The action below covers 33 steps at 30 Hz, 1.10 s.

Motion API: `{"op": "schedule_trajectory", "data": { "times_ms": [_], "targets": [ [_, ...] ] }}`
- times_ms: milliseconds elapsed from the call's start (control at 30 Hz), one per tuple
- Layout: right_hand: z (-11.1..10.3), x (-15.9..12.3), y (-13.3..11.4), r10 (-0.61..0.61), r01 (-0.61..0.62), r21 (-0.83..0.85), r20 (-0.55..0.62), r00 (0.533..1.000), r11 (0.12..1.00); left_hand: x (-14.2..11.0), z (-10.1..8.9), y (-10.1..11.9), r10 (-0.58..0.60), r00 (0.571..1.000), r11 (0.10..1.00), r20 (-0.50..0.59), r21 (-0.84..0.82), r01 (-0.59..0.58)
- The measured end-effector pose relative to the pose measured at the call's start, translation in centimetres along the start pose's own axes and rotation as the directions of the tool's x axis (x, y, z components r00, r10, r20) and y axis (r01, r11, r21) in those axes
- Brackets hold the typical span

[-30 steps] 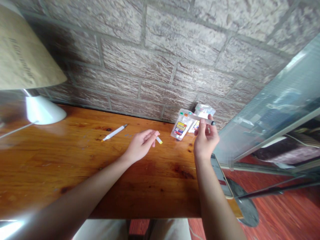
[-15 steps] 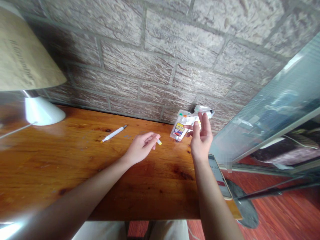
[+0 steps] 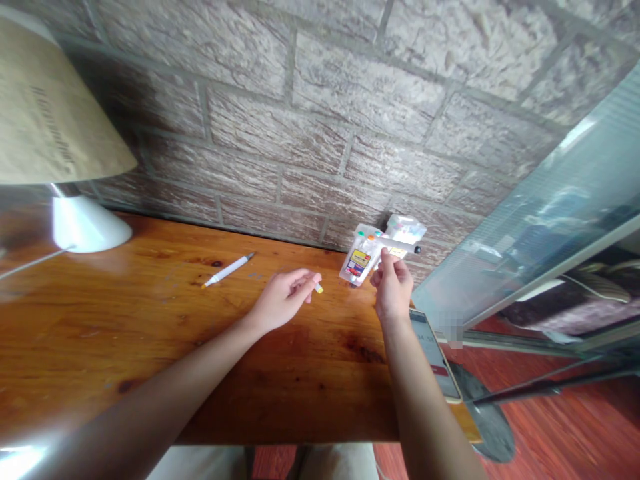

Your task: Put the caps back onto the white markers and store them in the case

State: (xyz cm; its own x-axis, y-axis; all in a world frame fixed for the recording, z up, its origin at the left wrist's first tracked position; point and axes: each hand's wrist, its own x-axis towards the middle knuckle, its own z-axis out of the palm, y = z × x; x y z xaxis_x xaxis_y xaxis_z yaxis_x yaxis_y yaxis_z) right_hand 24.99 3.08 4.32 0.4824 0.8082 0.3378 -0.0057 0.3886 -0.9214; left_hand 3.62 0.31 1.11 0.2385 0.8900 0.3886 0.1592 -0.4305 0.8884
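My left hand (image 3: 285, 298) is closed above the middle of the wooden table, pinching a small white marker cap with a yellow end (image 3: 319, 288). At the right, my right hand (image 3: 394, 287) has its thumb and fingertips together on a white marker with a black end (image 3: 403, 245), which points right. Behind that hand stands a clear plastic marker case (image 3: 356, 260) with a yellow and blue label; green and orange marker ends show at its top. A white marker with a yellow-orange tip (image 3: 229, 269) lies on the table left of my left hand.
Beside the marker case, against the brick wall (image 3: 310, 193), is another clear plastic box (image 3: 407, 228). A phone (image 3: 436, 360) lies at the table's right edge, under my right forearm. A lamp (image 3: 85, 223) stands at the far left. A glass partition (image 3: 500, 227) rises on the right.
My right hand's fingers have gone from stretched out to pinched on the marker, and the hand has come slightly lower. The marker's black end has tipped downward. My left hand stays nearly still.
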Motion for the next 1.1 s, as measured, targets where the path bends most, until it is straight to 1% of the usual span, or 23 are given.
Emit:
{"op": "schedule_trajectory", "data": {
  "times_ms": [67, 100, 167, 233, 300, 367, 433, 500, 533, 567, 600, 667, 733, 800, 867, 933, 967, 1033, 1100],
  "targets": [
    [0.0, 0.0, -0.3, -0.066, 0.074, 0.065, -0.114, 0.991, 0.995, 0.0, 0.0, 0.1, -0.007, 1.000, 1.000, 0.001, 0.005, 0.007],
    [0.0, 0.0, -0.5, -0.103, 0.114, 0.077, -0.139, 0.985, 0.990, 0.0, 0.0, 0.1, -0.009, 1.000, 1.000, 0.002, 0.011, 0.009],
    [0.0, -0.1, -0.8, -0.175, 0.186, 0.076, -0.128, 0.976, 0.980, 0.0, 0.0, 0.2, -0.011, 1.000, 1.000, 0.009, 0.028, 0.011],
    [0.1, -0.3, -1.1, -0.237, 0.243, 0.068, -0.079, 0.968, 0.968, 0.0, -0.1, 0.2, -0.016, 1.000, 0.999, 0.019, 0.050, 0.015],
    [0.1, -0.5, -1.3, -0.265, 0.265, 0.063, -0.005, 0.964, 0.962, 0.0, -0.1, 0.1, -0.025, 0.999, 0.997, 0.027, 0.068, 0.023],
    [0.1, -0.7, -1.3, -0.238, 0.233, 0.062, 0.091, 0.967, 0.970, 0.0, -0.1, 0.0, -0.030, 0.999, 0.997, 0.031, 0.074, 0.027],
    [0.1, -0.8, -1.3, -0.185, 0.177, 0.063, 0.182, 0.966, 0.982, 0.1, -0.1, 0.0, -0.027, 0.999, 0.997, 0.032, 0.075, 0.024],
    [0.0, -0.7, -1.2, -0.138, 0.125, 0.070, 0.238, 0.961, 0.990, 0.1, -0.1, -0.1, -0.022, 0.999, 0.997, 0.034, 0.076, 0.019],
    [-0.1, -0.7, -1.2, -0.119, 0.105, 0.072, 0.243, 0.963, 0.992, 0.1, -0.1, -0.1, -0.020, 0.999, 0.997, 0.034, 0.078, 0.017],
    [-0.1, -0.5, -1.1, -0.102, 0.088, 0.073, 0.225, 0.969, 0.993, 0.1, -0.1, -0.1, -0.019, 0.999, 0.997, 0.034, 0.080, 0.016],
    [-0.1, -0.4, -1.1, -0.084, 0.072, 0.076, 0.178, 0.980, 0.995, 0.0, -0.1, -0.1, -0.020, 0.999, 0.997, 0.034, 0.081, 0.017],
    [-0.1, 0.0, -1.0, -0.028, 0.023, 0.114, 0.038, 0.999, 0.993, 0.0, -0.1, -0.1, -0.023, 0.999, 0.996, 0.035, 0.086, 0.020],
    [-0.2, 0.3, -1.1, 0.056, -0.043, 0.197, -0.063, 0.996, 0.980, -0.1, 0.0, -0.2, -0.022, 0.999, 0.996, 0.039, 0.090, 0.018],
    [-0.2, 0.5, -1.2, 0.096, -0.069, 0.260, -0.094, 0.991, 0.963, -0.1, 0.0, -0.3, -0.016, 0.999, 0.996, 0.045, 0.092, 0.012],
    [-0.1, 0.4, -1.3, 0.048, -0.021, 0.258, -0.099, 0.994, 0.966, -0.1, 0.0, -0.4, -0.018, 0.999, 0.996, 0.048, 0.092, 0.013],
    [0.0, 0.2, -1.4, -0.032, 0.046, 0.221, -0.067, 0.997, 0.974, -0.1, 0.0, -0.4, -0.026, 0.999, 0.995, 0.047, 0.094, 0.021],
    [0.0, 0.0, -1.5, -0.066, 0.070, 0.197, -0.027, 0.997, 0.978, -0.1, 0.0, -0.4, -0.029, 0.998, 0.995, 0.047, 0.097, 0.025],
    [-0.1, -0.3, -1.5, -0.104, 0.092, 0.141, 0.081, 0.991, 0.986, -0.1, -0.1, -0.3, -0.028, 0.999, 0.995, 0.045, 0.102, 0.024],
    [-0.2, -0.4, -1.5, -0.122, 0.113, 0.057, 0.187, 0.975, 0.992, -0.1, -0.2, -0.3, -0.020, 0.999, 0.994, 0.046, 0.108, 0.015]
  ]
}}
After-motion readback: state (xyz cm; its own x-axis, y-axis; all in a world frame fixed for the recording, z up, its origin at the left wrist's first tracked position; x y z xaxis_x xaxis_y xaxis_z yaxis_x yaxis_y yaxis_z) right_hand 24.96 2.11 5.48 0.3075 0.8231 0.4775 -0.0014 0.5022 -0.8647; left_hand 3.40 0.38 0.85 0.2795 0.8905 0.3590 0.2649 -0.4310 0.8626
